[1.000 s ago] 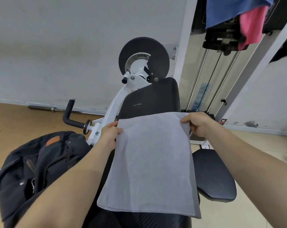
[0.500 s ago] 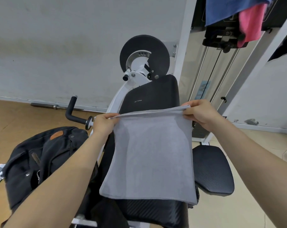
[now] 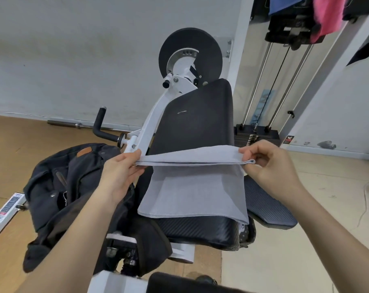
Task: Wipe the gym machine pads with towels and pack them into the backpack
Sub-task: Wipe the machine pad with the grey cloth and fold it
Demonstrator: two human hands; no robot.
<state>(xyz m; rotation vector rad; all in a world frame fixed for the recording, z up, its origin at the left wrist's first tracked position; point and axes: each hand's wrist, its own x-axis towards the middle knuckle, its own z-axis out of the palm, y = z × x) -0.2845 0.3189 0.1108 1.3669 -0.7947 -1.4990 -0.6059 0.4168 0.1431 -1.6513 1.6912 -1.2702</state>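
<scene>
The left hand (image 3: 121, 172) is pinching the left corner of a gray towel (image 3: 192, 191), and the right hand (image 3: 272, 166) is pinching its right corner, thumb and fingers curled on the hem. The towel is being held stretched between them, folded over along the top edge, with its lower part hanging down and lying over the front of the black seat pad (image 3: 198, 229). Behind the towel the upright black back pad (image 3: 196, 117) is standing, its lower edge hidden by the cloth.

Just to the left, a dark backpack (image 3: 73, 187) is slumping against the white frame (image 3: 151, 121) of the machine, its top gaping open beside the left forearm. A black handle (image 3: 100, 125) is sticking out of the frame above the backpack. To the right of the seat, a second ribbed black pad (image 3: 268, 204) is jutting out under the right wrist. Farther back, a weight stack (image 3: 257, 135) with steel guide rods is standing against the wall, and blue and pink cloths (image 3: 325, 13) are hanging at the top right. Bare floor (image 3: 295, 250) is lying open to the right, and wooden floor to the far left.
</scene>
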